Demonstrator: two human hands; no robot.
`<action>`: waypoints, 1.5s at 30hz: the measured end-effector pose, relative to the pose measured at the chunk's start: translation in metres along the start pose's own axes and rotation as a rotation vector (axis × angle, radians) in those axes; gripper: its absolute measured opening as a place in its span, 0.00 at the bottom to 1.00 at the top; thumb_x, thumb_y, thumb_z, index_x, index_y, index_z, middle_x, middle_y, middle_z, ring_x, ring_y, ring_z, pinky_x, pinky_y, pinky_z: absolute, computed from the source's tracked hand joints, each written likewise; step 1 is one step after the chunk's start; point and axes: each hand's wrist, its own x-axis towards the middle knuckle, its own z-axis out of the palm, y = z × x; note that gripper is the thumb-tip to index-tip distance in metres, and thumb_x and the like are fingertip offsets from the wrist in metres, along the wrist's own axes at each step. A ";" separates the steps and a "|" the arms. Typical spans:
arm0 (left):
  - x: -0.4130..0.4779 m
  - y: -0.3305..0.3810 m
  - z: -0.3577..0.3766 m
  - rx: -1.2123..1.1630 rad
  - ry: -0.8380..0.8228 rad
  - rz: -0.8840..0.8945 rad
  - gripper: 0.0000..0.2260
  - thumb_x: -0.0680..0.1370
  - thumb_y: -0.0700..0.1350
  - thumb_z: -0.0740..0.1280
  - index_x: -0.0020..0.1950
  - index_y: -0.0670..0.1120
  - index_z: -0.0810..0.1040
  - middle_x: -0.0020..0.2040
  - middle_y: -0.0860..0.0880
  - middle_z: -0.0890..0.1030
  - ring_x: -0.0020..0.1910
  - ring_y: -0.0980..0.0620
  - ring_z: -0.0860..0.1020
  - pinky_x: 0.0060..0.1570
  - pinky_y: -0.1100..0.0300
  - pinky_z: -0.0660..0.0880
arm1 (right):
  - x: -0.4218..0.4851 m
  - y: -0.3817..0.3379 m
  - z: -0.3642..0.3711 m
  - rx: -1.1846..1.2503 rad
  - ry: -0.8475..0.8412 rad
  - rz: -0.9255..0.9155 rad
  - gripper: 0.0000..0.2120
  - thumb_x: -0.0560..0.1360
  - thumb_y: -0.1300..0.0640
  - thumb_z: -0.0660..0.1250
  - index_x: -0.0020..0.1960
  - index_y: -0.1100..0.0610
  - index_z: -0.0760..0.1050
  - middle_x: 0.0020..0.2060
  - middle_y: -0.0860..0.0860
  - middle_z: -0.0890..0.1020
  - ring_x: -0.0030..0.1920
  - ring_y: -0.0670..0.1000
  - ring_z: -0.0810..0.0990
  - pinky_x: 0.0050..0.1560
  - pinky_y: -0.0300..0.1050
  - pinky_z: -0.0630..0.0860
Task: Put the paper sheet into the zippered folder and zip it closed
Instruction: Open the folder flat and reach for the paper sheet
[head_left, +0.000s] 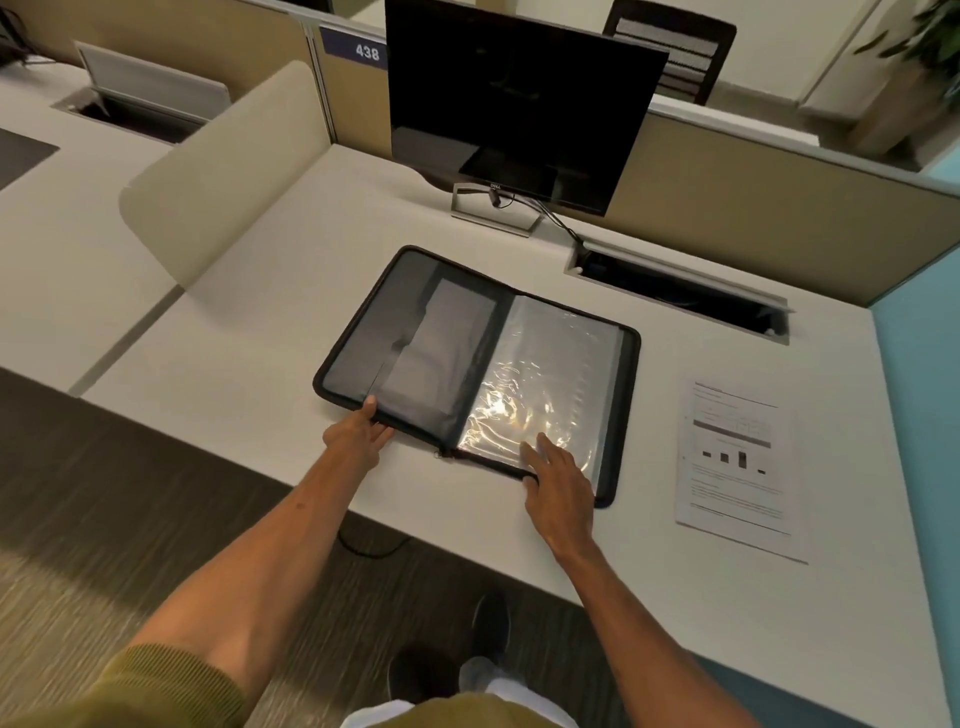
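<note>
The paper sheet (737, 467) lies flat on the white desk (675, 597), printed side up with a small bar chart showing, off to the right of the zippered folder (478, 374) and apart from it, with a strip of bare desk between them. Nothing rests on the sheet, and its near edge sits close to the desk's front edge.

The folder lies open and flat in front of me, turned slightly on the desk. Its left half shows grey fabric pockets; its right half holds clear plastic sleeves that catch the light. The black zip border runs all round the outer edge.

My left hand (358, 434) is at the folder's near-left edge, thumb on top of the rim and fingers loosely extended along it, not closed into a fist. My right hand (558, 478) lies open and flat, fingers (545, 447) spread on the near part of the plastic sleeves, palm over the near rim. Neither hand holds anything lifted.

Bare desk lies to the left of the folder and behind it, up to the monitor (519, 104) on its stand. An open cable slot (680, 296) sits behind and right. A beige divider (218, 171) borders the desk on the left, a partition wall on the right.
</note>
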 end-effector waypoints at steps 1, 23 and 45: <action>0.003 -0.001 -0.003 0.015 -0.024 0.007 0.15 0.87 0.47 0.66 0.70 0.39 0.71 0.79 0.39 0.74 0.77 0.43 0.77 0.77 0.49 0.75 | -0.001 0.000 0.000 0.003 0.006 0.003 0.24 0.86 0.54 0.62 0.82 0.47 0.66 0.84 0.48 0.62 0.84 0.51 0.62 0.80 0.55 0.69; -0.058 -0.083 0.051 1.066 -0.024 1.017 0.35 0.89 0.46 0.61 0.89 0.40 0.45 0.89 0.41 0.42 0.89 0.40 0.48 0.88 0.42 0.49 | -0.023 0.022 -0.023 0.103 0.137 0.123 0.23 0.86 0.54 0.62 0.81 0.49 0.67 0.81 0.50 0.67 0.81 0.51 0.67 0.79 0.52 0.70; -0.121 -0.250 0.321 1.645 -0.694 0.946 0.31 0.91 0.51 0.55 0.89 0.42 0.45 0.89 0.45 0.49 0.89 0.45 0.50 0.89 0.48 0.52 | 0.016 0.288 -0.123 0.098 0.231 0.439 0.21 0.85 0.55 0.63 0.77 0.50 0.73 0.77 0.48 0.73 0.76 0.50 0.72 0.72 0.48 0.74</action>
